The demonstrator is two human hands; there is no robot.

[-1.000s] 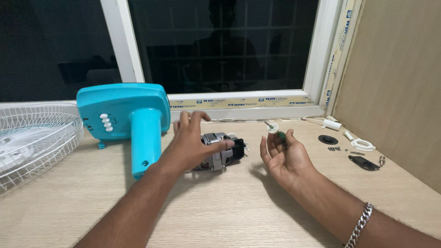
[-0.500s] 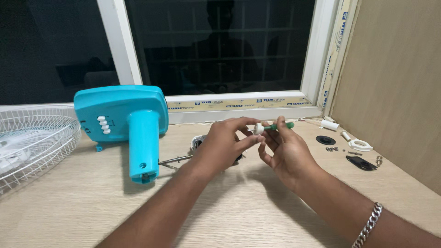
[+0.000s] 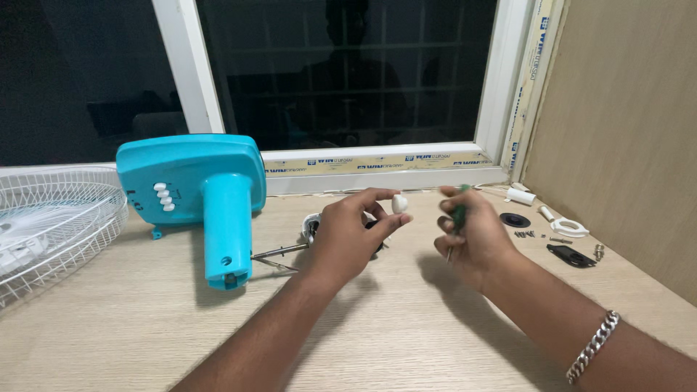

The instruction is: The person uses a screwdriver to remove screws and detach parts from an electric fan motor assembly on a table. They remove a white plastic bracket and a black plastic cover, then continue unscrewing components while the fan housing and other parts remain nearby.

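My left hand (image 3: 348,236) pinches a small white plastic cap (image 3: 398,204) between thumb and forefinger, raised above the wooden table (image 3: 363,334). My right hand (image 3: 472,236) is closed around a green-handled screwdriver (image 3: 459,215), its thin metal shaft pointing down below the fist. The two hands are a short gap apart. Behind my left hand lies the fan motor (image 3: 314,226), mostly hidden, with its metal shaft (image 3: 276,252) sticking out to the left.
A turquoise fan base (image 3: 196,185) with white buttons lies on the left beside a white wire fan guard (image 3: 51,218). Small parts lie at the right: a black disc (image 3: 515,220), screws (image 3: 528,234), a white ring piece (image 3: 570,229), a black piece (image 3: 571,256). A window runs behind, a wood panel on the right.
My left hand has taken the white cap off the screwdriver tip and moved away with it. My right hand turned the screwdriver from sideways to tip-down and closed into a fist.
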